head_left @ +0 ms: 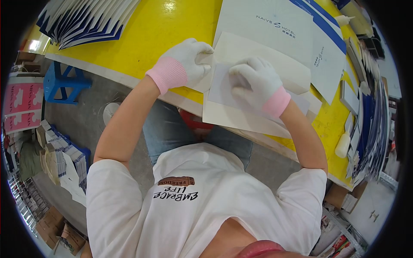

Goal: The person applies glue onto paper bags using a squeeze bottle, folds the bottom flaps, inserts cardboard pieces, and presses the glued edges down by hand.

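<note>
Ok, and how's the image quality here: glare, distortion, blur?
Head view: strong fisheye distortion, black corners. Head view: a glare spot on the yellow table, near the picture's top. Head view: gloved left hand and right hand look fairly sharp, the right palm in soft shadow.

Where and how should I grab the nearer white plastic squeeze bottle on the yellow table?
Probably by the body of the white plastic squeeze bottle, coming from its left: that part is wide and rounded, the nozzle slim. Yellow tabletop shows on that side, while blue-and-white papers crowd its right.
</note>
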Action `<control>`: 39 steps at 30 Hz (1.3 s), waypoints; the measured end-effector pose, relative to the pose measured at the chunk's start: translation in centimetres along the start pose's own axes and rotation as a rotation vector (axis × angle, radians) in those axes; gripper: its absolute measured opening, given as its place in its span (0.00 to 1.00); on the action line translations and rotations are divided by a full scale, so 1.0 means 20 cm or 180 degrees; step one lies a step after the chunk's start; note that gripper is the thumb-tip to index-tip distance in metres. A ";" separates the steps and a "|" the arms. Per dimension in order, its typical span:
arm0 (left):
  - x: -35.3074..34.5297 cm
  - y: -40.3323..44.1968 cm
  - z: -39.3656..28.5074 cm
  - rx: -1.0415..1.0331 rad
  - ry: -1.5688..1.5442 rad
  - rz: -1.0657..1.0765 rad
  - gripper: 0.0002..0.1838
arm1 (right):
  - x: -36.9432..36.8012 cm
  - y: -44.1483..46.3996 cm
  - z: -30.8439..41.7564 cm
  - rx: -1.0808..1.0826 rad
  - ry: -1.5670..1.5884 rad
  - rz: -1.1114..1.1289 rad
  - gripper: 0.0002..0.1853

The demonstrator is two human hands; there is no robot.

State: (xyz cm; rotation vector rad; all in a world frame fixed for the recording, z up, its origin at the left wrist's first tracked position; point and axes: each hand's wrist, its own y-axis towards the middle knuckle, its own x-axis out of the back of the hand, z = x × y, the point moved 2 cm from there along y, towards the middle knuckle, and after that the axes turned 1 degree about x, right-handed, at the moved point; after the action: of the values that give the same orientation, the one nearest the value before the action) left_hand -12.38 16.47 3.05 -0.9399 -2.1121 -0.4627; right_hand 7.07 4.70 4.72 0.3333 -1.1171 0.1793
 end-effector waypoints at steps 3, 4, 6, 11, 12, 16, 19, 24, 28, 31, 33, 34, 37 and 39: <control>-0.01 0.02 0.00 0.0063 -0.0113 0.0019 0.22 | -0.05 0.05 -0.06 -0.0132 0.0214 -0.0161 0.12; -0.01 0.02 0.00 0.0096 -0.0144 0.0040 0.22 | -0.06 0.07 -0.07 -0.0122 0.0219 -0.0197 0.11; 0.01 0.02 -0.01 0.0106 -0.0231 0.0112 0.22 | -0.08 0.11 -0.07 -0.0107 0.0238 -0.0271 0.09; 0.02 0.02 -0.04 0.0312 -0.0600 0.0260 0.24 | -0.08 0.14 -0.05 -0.0186 0.0109 -0.0212 0.06; 0.00 0.01 -0.04 0.0275 -0.0538 0.0166 0.24 | -0.07 0.14 -0.04 -0.0203 0.0057 -0.0216 0.05; -0.03 0.02 -0.07 0.0513 -0.0255 0.0124 0.24 | -0.04 0.13 -0.05 -0.0236 0.0158 0.0110 0.15; -0.03 0.04 -0.05 0.0555 -0.0154 0.0168 0.25 | 0.00 0.07 0.00 -0.0017 0.0008 0.0198 0.27; -0.01 0.04 -0.14 0.0669 0.0079 -0.0045 0.27 | -0.01 0.02 -0.01 0.0236 -0.0181 0.0157 0.32; -0.03 0.05 -0.17 0.0611 0.0428 -0.0096 0.27 | -0.03 0.02 -0.03 0.0241 -0.0103 0.0107 0.30; -0.05 0.07 -0.21 0.0511 0.0657 -0.0020 0.25 | -0.03 0.03 -0.02 0.0189 -0.0135 0.0117 0.28; -0.06 0.08 -0.21 0.0628 0.0571 0.0049 0.26 | -0.03 0.04 0.00 0.0095 -0.0184 0.0162 0.27; -0.06 0.08 -0.21 0.0678 0.0532 0.0092 0.26 | -0.04 0.04 0.01 0.0068 -0.0220 0.0166 0.27; -0.05 0.05 -0.21 0.0286 0.0398 -0.0181 0.26 | -0.03 0.03 0.02 0.0009 -0.0303 0.0153 0.27; -0.01 0.03 -0.24 0.1025 -0.0616 0.0188 0.24 | -0.03 0.03 0.01 0.0026 -0.0308 0.0159 0.27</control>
State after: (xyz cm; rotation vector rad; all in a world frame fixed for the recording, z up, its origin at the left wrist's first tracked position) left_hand -9.45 13.92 6.00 -0.8825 -2.2376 0.0026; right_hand 6.42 5.19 4.33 0.3243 -1.2212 0.2139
